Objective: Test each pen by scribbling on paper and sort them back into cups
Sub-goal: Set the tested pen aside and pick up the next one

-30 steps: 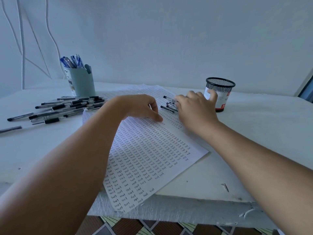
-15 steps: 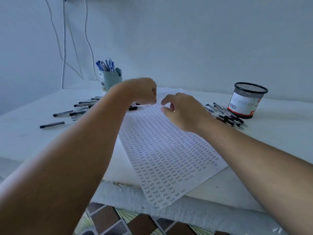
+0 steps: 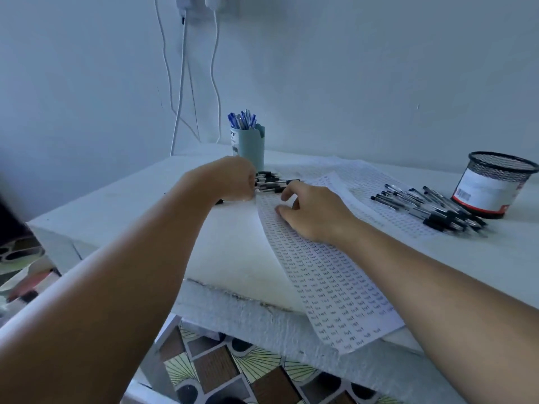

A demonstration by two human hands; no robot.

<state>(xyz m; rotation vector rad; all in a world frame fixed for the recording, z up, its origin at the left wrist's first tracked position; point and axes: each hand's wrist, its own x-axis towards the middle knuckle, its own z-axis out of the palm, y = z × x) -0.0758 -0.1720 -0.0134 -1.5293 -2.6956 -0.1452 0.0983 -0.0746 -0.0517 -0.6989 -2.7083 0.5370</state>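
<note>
Both hands reach over the white table (image 3: 122,196): the left hand (image 3: 224,177), fingers curled, sits at the near end of a black-capped pen pile (image 3: 272,183), though any grip is hidden; the right hand (image 3: 313,208), fingers loosely spread, rests on the scribbled white paper sheet (image 3: 332,284). Farther off stand a pale blue cup of blue pens (image 3: 249,141) and, right, a black mesh cup (image 3: 493,185) beside more loose pens (image 3: 431,209).

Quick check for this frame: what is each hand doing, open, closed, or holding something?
Left hand: fingers curled at the pile of black-capped pens; whether it grips one cannot be told.
Right hand: open, resting on the white sheet of scribbled paper, holding nothing.
</note>
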